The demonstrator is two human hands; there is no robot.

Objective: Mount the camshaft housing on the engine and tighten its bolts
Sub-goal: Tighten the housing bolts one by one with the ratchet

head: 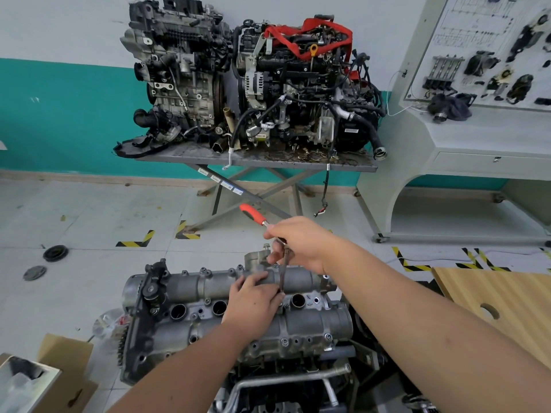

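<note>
R hand (301, 242) gripping ratchet (253, 214) head, L hand (253, 302) pinching extension (283, 271) on camshaft housing (301, 280), open floor (89, 210) beyond far edge

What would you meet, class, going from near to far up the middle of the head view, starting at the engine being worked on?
Camshaft housing → left hand → right hand gripping the ratchet → ratchet's red handle → metal stand → two engines on it → the wall.

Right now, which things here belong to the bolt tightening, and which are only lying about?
In use:
- camshaft housing
- ratchet wrench, held by the right hand
- left hand, steadying its extension

Lying about:
- two engines on the table
- round parts on the floor
- cardboard box
</note>
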